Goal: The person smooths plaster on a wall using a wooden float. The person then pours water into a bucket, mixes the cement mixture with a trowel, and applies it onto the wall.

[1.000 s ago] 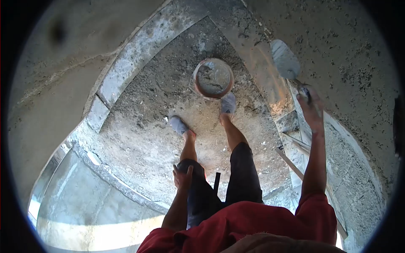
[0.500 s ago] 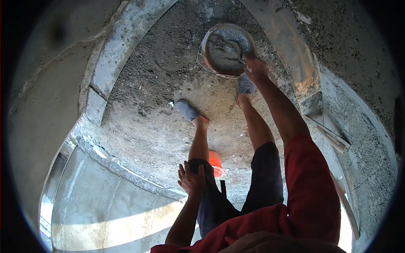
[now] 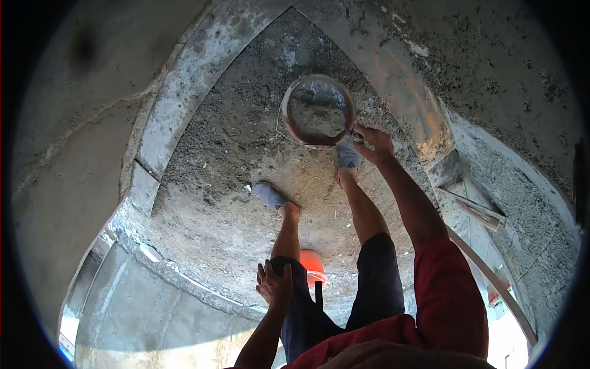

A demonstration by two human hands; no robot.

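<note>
A round bucket (image 3: 318, 138) of wet grey mortar (image 3: 316, 117) stands on the dirt floor in front of my feet, with its wire handle hanging down at the left side. My right hand (image 3: 375, 146) is at the bucket's lower right rim, fingers closed around a small dark grey thing that the fingers partly cover; its kind cannot be made out. Whether the hand touches the rim is unclear. On my left knee lies my left hand (image 3: 275, 281), open with its fingers spread, holding nothing.
An orange-red bucket (image 3: 312, 265) stands behind my left leg. Concrete edging (image 3: 178, 104) meets in a point ahead, between rough plastered walls (image 3: 80, 135). Pieces of wood (image 3: 476, 209) lie at the right, and a curved strip (image 3: 498, 286) runs below them.
My view has tilted, so the mortar bucket and my feet sit lower in the picture. My right hand has drawn back from inside the bucket's rim to its outer edge. My left hand stays on the knee.
</note>
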